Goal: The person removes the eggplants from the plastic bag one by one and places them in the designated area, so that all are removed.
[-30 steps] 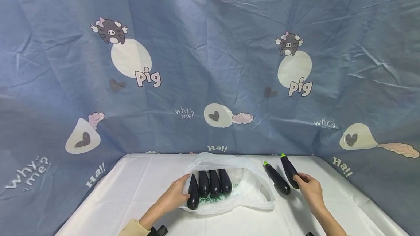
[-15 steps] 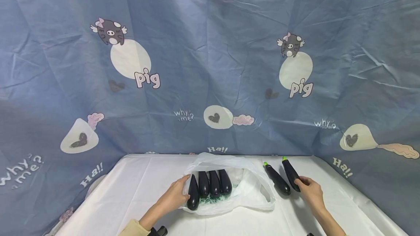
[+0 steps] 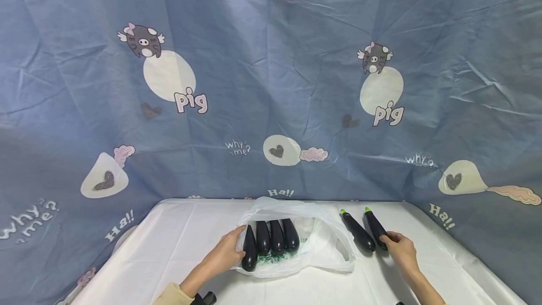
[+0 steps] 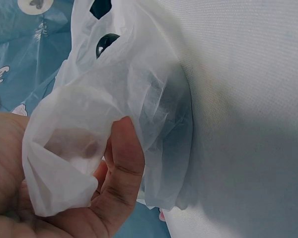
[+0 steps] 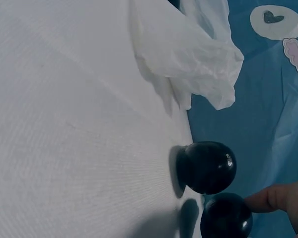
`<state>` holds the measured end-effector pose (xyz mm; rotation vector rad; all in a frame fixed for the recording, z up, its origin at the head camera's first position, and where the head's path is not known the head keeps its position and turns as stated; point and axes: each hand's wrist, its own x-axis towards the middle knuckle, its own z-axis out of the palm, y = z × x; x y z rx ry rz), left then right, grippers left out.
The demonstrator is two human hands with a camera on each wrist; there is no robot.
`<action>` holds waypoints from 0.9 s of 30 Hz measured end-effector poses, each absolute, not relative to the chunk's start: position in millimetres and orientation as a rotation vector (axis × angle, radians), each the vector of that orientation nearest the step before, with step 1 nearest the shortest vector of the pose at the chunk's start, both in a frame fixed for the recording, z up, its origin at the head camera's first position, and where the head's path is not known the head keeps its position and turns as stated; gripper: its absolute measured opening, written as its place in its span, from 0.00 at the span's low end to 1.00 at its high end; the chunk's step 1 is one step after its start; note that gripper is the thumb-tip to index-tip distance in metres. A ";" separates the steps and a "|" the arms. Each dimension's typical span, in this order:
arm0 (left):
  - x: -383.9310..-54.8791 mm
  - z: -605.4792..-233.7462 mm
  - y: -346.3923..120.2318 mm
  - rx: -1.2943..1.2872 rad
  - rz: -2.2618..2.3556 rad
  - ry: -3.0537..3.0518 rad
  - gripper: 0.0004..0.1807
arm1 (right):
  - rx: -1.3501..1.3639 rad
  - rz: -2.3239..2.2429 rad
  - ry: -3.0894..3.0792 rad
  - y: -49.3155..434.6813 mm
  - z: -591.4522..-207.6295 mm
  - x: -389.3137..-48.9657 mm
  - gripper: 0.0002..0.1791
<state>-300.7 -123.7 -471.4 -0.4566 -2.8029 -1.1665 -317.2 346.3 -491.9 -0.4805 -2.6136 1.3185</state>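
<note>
My left hand [image 3: 225, 254] pinches the left edge of the mouth of a white plastic bag [image 3: 315, 262]; in the left wrist view the thin film is gathered between the thumb and fingers [image 4: 123, 166]. Several dark eggplants [image 3: 277, 237] lie side by side inside the bag, the leftmost eggplant [image 3: 250, 251] close to my left thumb. On the right, my right hand [image 3: 402, 252] grips the blunt end of an eggplant [image 3: 374, 225] with a green stem tip. Beside it, on its left, another eggplant [image 3: 357, 233] lies on the table. The right wrist view shows both blunt ends, the gripped eggplant [image 5: 225, 218] nearer my hand.
A white cloth covers the table [image 3: 190, 229]. Behind it hangs a blue printed curtain [image 3: 271, 84]. The bag's loose handle [image 3: 345, 248] spreads toward the two eggplants on the right.
My right hand has brought its eggplant slightly down and nearer to me, closer to the tabletop and beside the other one. The left hand and the bag stay where they were.
</note>
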 end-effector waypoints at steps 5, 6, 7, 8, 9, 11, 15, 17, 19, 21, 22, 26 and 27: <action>-301.5 -472.2 -123.2 -0.460 -1.160 -2.806 0.39 | -0.519 1.334 -2.622 347.2 -495.5 -319.1 0.31; -301.3 -472.2 -123.1 -0.459 -1.160 -2.808 0.39 | -0.531 1.338 -2.620 347.6 -496.9 -319.8 0.31; -301.1 -472.4 -123.1 -0.459 -1.159 -2.811 0.39 | -0.537 1.341 -2.618 347.8 -498.0 -320.4 0.31; -300.9 -472.7 -123.1 -0.450 -1.163 -2.815 0.39 | -0.541 1.344 -2.615 348.0 -499.0 -320.8 0.30; -300.9 -472.7 -123.1 -0.451 -1.160 -2.816 0.39 | -0.544 1.344 -2.612 348.1 -500.1 -321.3 0.30; -300.6 -472.6 -122.9 -0.452 -1.157 -2.814 0.39 | -0.540 1.349 -2.604 347.9 -501.5 -321.8 0.30; -300.8 -471.2 -122.7 -0.456 -1.138 -2.805 0.39 | -0.535 1.364 -2.592 346.7 -503.0 -322.2 0.31; -300.7 -470.8 -122.8 -0.455 -1.135 -2.804 0.39 | -0.532 1.366 -2.596 346.6 -503.3 -322.4 0.31; -300.1 -470.7 -123.0 -0.453 -1.136 -2.807 0.39 | -0.528 1.371 -2.602 346.6 -503.6 -322.4 0.33; -299.9 -470.9 -123.1 -0.454 -1.139 -2.811 0.39 | -0.517 1.369 -2.614 346.9 -504.1 -322.4 0.34; -299.8 -471.0 -123.1 -0.453 -1.144 -2.813 0.39 | -0.511 1.367 -2.621 347.1 -504.4 -322.2 0.35; -299.0 -471.1 -122.9 -0.454 -1.151 -2.819 0.39 | -0.505 1.364 -2.628 346.9 -505.3 -321.3 0.37; -299.0 -470.9 -122.8 -0.456 -1.150 -2.819 0.39 | -0.509 1.365 -2.625 346.8 -505.2 -321.1 0.37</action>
